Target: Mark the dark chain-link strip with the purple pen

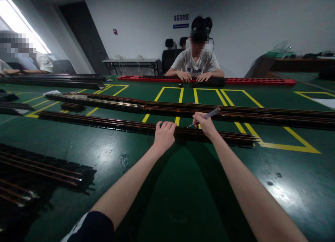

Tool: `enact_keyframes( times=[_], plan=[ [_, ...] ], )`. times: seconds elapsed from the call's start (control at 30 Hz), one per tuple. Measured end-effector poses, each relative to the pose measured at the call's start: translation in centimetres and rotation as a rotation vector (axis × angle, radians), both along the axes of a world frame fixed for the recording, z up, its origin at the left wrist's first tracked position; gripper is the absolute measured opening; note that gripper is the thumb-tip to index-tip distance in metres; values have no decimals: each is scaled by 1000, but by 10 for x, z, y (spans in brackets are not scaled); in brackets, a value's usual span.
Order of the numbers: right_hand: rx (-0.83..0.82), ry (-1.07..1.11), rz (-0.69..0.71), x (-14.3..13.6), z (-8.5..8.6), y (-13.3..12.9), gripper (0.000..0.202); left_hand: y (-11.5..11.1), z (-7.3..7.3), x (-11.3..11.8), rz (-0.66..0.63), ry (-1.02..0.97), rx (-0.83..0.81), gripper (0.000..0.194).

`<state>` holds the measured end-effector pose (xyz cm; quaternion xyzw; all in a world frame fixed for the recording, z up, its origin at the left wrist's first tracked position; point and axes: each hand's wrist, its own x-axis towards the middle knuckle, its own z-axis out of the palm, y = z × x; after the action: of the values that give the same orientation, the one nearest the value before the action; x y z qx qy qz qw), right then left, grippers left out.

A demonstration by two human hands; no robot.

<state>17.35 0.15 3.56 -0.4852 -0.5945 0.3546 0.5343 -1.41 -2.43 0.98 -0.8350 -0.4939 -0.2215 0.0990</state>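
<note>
Pressing left hand (164, 134), fingers together, on the long dark rail (117, 124) lying across the middle of the green table (183, 200); right hand (205, 123) clamping a screwdriver (206, 115) over it.

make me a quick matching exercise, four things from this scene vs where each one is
Things:
1. left hand
2. screwdriver
3. red tray
4. stacked strips

Places:
A. in the right hand
B. far side, in front of the seated person
C. near left on the green floor
D. fingers on the nearest long rail

Pairs: 1-D, 2-A, 3-B, 4-C
</note>
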Motion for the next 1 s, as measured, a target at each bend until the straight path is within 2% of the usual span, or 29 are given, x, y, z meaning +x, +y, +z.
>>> enact_keyframes(
  times=[0.37, 0.67, 1.0],
  plan=[
    [-17, -4, 33, 0, 2, -2, 36, 0, -2, -1, 58, -25, 13, 44],
    [-9, 5, 16, 0, 3, -3, 34, 3, 1, -2, -12, -19, -67, 48],
    [-7, 7, 7, 2, 2, -1, 32, 3, 4, -4, -44, -42, -77, 48]
  ],
)
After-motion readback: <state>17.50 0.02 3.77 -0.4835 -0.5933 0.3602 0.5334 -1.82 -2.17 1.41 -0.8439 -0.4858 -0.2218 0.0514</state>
